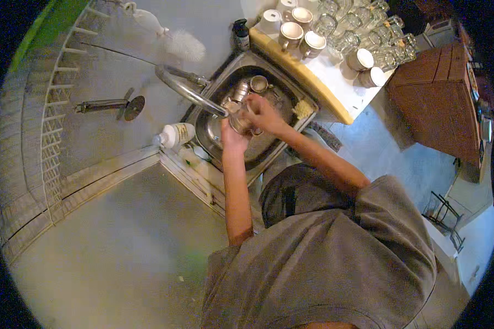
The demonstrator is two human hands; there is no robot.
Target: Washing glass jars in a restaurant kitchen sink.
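Note:
Over a steel sink [267, 150], under the curved metal faucet [193, 96], my left hand [234, 137] holds a glass cup [242, 121] from below. My right hand [261, 113] grips the same cup at its upper right side, partly covering it. The cup is blurred, so its exact shape is hard to tell. Behind my hands, a small cup [259, 84] lies in the basin beside some stacked cups or saucers [241, 91]. A yellowish sponge [303, 109] rests on the sink's right rim.
Mugs [291, 32] and many glass jars or glasses [348, 39] crowd the wood-edged counter [329, 96] at upper right. A dark pump bottle [241, 35] stands behind the sink. A white bottle [177, 135] lies at its left, and a wire rack [55, 123] is farther left.

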